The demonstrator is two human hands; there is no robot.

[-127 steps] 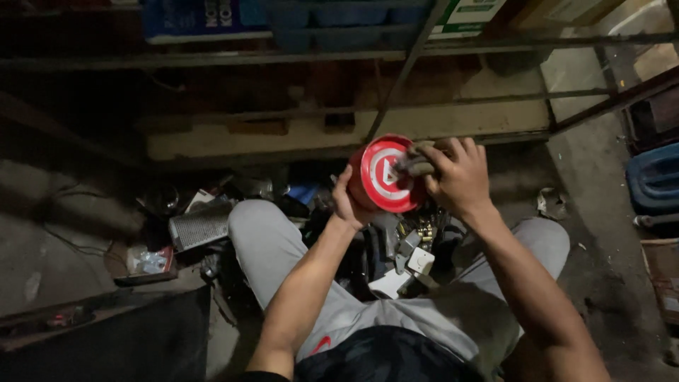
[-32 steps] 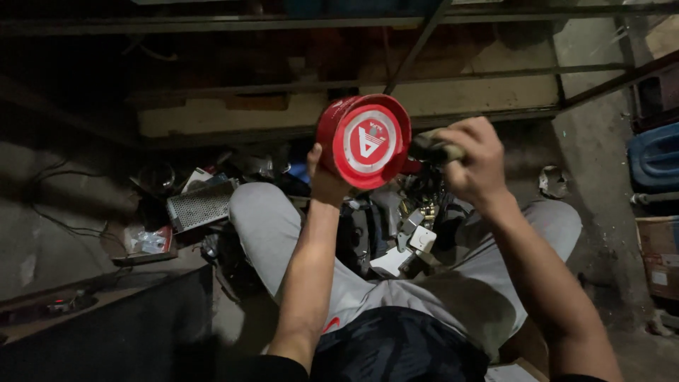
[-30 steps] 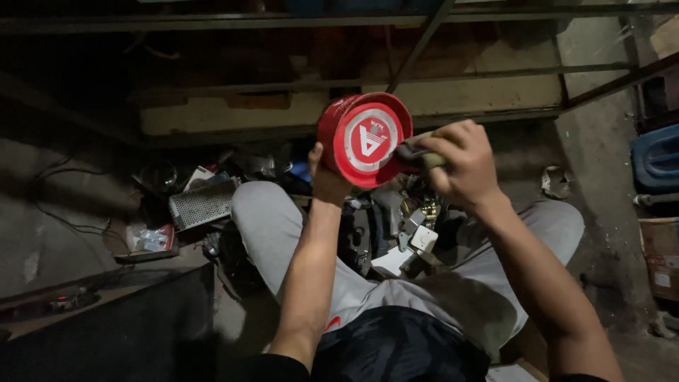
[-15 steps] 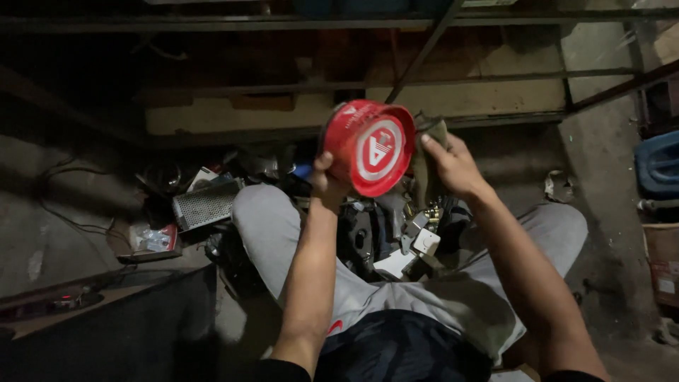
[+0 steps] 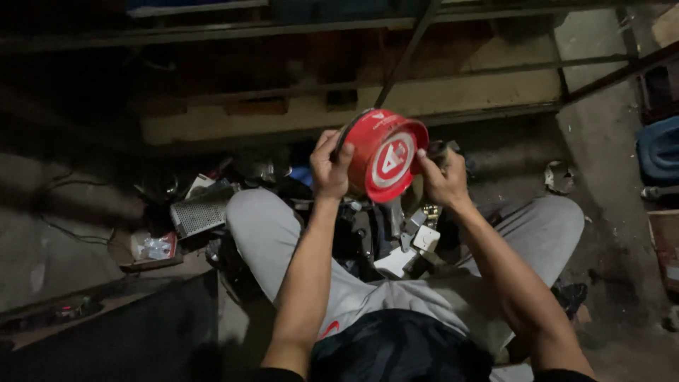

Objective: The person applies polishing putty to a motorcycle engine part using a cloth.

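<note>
A red round tin [image 5: 382,157] is marked with a white ring and a white emblem on its face. Light grey trousers [image 5: 283,233] are worn. A blue container [image 5: 659,150] is seen at the floor's right edge.

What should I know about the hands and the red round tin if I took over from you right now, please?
Left hand: fingers wrapped on the left rim of the red round tin, held up above the lap.
Right hand: grips the tin's right side and also holds a small dark object that is hard to make out.
Tin: tilted, its white-marked face toward the camera.
Below, between the legs: a heap of small metal parts.
Done and left: cannot tell; the tin looks shut.
</note>
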